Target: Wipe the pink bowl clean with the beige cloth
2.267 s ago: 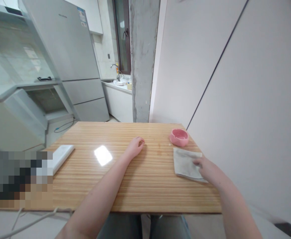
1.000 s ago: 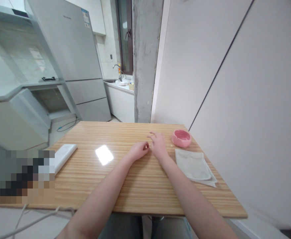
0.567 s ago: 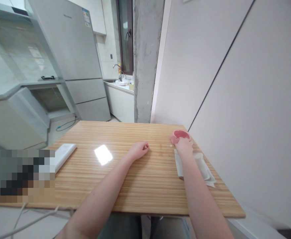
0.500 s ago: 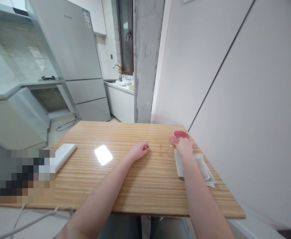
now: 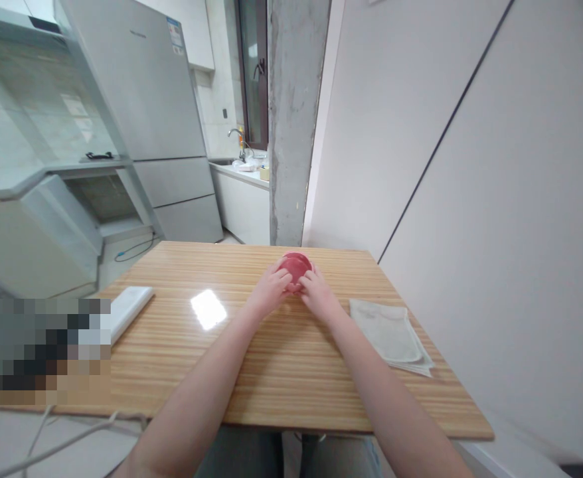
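A small pink bowl (image 5: pixel 297 265) is between my two hands near the far middle of the wooden table (image 5: pixel 182 378), its inside tilted toward me. Gripping its left side is my left hand (image 5: pixel 270 286), with the fingers curled over the rim. My right hand (image 5: pixel 318 293) holds the right side the same way, fingertips inside the near rim. Whether the bowl's base touches the tabletop is hidden. To the right of my right forearm lies a folded grey-white cloth (image 5: pixel 384 328).
A long white box-like object (image 5: pixel 131 309) lies at the table's left, beside a pixelated patch. White cables (image 5: pixel 67 441) hang at the near left edge. The wall (image 5: pixel 471 265) runs along the table's right side. Beyond stand a fridge (image 5: pixel 142 99) and a sink counter (image 5: pixel 242 199).
The pink bowl has moved left from the table's right edge to the middle, carried by my right hand. My left hand has taken hold of it too. The cloth is now uncovered.
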Available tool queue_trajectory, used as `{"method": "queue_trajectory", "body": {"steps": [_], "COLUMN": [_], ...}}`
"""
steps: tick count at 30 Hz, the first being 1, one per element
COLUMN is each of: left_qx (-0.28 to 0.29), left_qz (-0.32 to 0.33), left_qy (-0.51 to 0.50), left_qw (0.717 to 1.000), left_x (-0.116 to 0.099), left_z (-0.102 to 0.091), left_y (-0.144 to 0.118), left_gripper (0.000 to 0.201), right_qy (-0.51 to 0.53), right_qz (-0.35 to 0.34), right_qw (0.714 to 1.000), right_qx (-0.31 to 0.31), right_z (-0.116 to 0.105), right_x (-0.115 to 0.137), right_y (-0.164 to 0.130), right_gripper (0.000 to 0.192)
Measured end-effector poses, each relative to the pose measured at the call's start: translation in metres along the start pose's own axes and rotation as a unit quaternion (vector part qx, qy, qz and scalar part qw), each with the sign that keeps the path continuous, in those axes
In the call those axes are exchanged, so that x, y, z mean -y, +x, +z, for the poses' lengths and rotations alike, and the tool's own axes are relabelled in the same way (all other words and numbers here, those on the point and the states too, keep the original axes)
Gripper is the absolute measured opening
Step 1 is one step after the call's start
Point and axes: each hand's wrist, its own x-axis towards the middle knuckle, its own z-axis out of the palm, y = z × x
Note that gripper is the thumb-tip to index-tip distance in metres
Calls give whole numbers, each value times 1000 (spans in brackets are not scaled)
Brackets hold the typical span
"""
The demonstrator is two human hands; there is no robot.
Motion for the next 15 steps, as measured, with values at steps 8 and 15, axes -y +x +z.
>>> {"method": "queue_trajectory", "body": {"steps": [8, 15], "left_qx": [-51, -17], "left_qz": [-240, -386], "left_qy": [96, 185], "left_qw": [965, 904], "left_x": [35, 99], "left_z": [-53, -92], "left_y": [-17, -85], "left_gripper": [13, 23], "right_qy": [30, -99], "right_qz": [131, 323], "right_qw": [990, 937], "right_qx": [-36, 85], "right_z": [-1, -29], "right_x": [9, 5], "right_y": [-6, 0], "right_gripper": [57, 22]}}
